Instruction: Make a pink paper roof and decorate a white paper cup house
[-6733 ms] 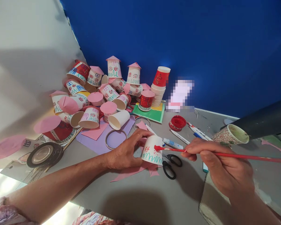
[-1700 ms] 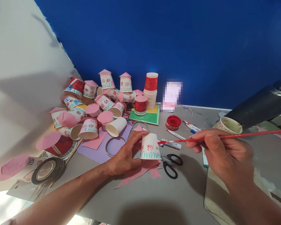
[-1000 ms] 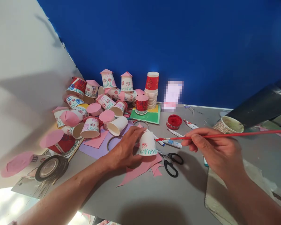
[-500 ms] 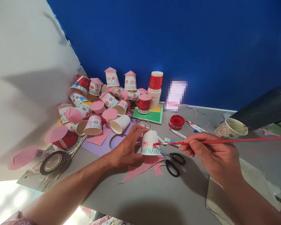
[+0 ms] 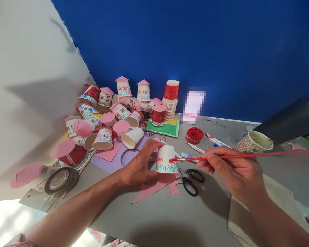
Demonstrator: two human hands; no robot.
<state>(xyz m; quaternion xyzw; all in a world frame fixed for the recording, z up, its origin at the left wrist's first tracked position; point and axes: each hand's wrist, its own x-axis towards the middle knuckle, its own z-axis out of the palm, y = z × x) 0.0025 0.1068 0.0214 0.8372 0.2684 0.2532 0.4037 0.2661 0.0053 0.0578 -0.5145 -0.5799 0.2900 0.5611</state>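
Note:
My left hand (image 5: 137,166) grips an upturned white paper cup (image 5: 166,160) that stands on pink paper scraps (image 5: 157,185) on the grey table. The cup carries green grass strokes along its rim and red dotted flowers. My right hand (image 5: 235,171) holds a thin red paintbrush (image 5: 247,155); its red tip touches the cup's right side. An open pot of red paint (image 5: 194,134) sits behind the brush, and black scissors (image 5: 190,180) lie just right of the cup.
A heap of decorated cups with pink paper roofs (image 5: 105,113) fills the back left, beside a stack of red cups (image 5: 171,99) on green card (image 5: 164,127). A tape roll (image 5: 60,179), markers (image 5: 213,139), a patterned cup (image 5: 252,143) and a dark tube (image 5: 290,118) lie around.
My left hand has turned the cup a little between brush touches. The brush tip went from just off the cup's right side to resting against it.

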